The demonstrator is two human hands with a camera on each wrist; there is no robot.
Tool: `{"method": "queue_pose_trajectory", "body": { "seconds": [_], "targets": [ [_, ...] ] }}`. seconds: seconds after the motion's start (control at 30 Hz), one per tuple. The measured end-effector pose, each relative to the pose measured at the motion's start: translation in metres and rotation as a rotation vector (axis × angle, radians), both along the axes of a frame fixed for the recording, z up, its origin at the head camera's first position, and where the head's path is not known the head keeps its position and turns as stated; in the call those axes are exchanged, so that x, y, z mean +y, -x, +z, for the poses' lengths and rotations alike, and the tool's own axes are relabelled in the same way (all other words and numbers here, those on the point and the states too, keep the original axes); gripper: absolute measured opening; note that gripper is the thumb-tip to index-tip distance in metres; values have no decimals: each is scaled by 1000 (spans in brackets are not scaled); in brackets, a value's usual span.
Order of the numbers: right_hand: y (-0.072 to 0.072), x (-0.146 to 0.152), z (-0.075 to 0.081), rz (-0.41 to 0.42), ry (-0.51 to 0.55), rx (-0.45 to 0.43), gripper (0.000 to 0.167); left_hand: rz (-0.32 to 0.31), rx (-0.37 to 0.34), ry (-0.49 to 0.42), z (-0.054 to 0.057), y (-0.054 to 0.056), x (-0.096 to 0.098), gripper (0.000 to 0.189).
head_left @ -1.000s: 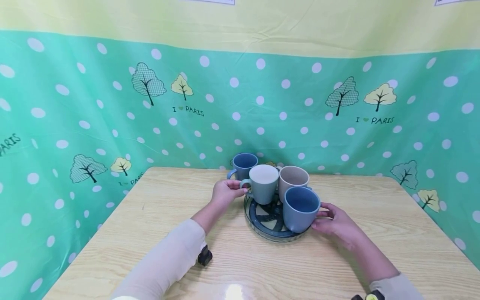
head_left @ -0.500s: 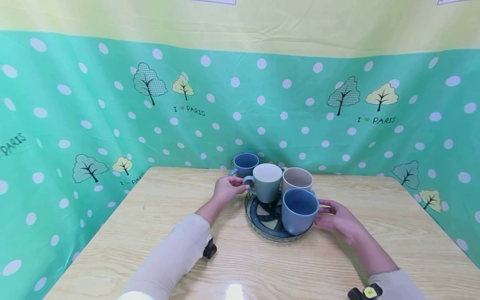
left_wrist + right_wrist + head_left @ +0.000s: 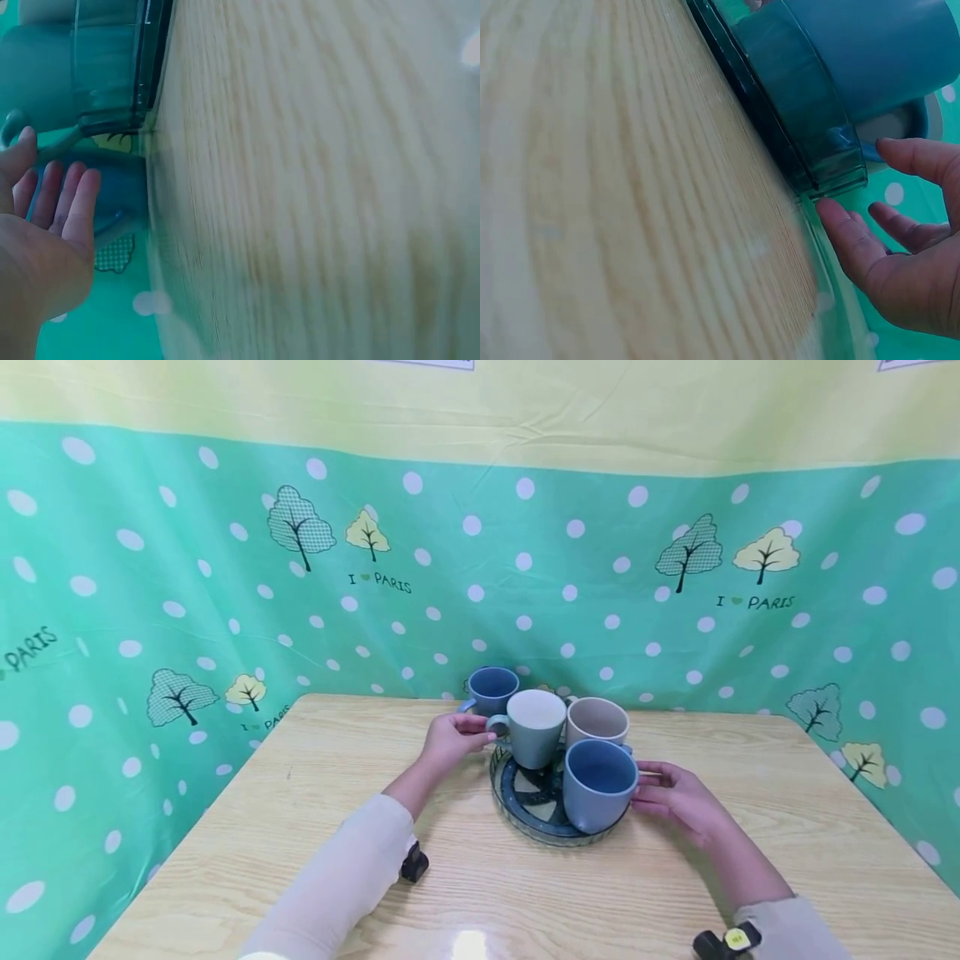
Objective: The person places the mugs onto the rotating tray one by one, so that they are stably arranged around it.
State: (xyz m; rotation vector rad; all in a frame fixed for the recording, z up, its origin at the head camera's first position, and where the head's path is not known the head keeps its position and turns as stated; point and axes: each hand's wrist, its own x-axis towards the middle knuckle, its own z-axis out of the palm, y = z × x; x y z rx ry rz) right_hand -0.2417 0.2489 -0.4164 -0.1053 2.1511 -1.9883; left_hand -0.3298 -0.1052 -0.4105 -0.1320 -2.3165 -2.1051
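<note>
A round tray with a clear wall and dark, spoked base holds a grey-green mug, a pinkish-beige mug and a blue mug. Behind its left side stands a second blue mug on the table. At the grey-green mug's handle, my left hand has its fingers extended; in the left wrist view, the thumb tip meets the handle. My right hand is spread beside the front blue mug, fingertips close to mug and tray wall; contact is unclear.
The wooden table reaches back to a green polka-dot cloth that hangs behind and at both sides. A black wrist device sits under the left sleeve, and another is on the right wrist.
The grey-green and beige mugs have shifted slightly right in the tray. The front blue mug sits slightly nearer the front. Both hands have stayed almost in place.
</note>
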Motion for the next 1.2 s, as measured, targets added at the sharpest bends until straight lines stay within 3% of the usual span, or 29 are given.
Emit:
{"method": "queue_pose_trajectory", "body": {
  "seconds": [0.37,0.7,0.9,1.03,1.2],
  "targets": [
    [10,3,1,-19,-87,11,64,9,80,-106,5,-9,-17,32],
    [20,4,2,11,-107,41,65,-90,57,-141,20,-22,-30,38],
    [24,3,2,27,-127,53,64,-76,110,-89,23,-25,-39,46],
    [25,2,0,32,-115,59,60,-86,147,-113,24,-26,-43,49],
    [29,2,-3,26,-125,52,59,-47,184,-118,22,-25,-46,49]
  ]
}}
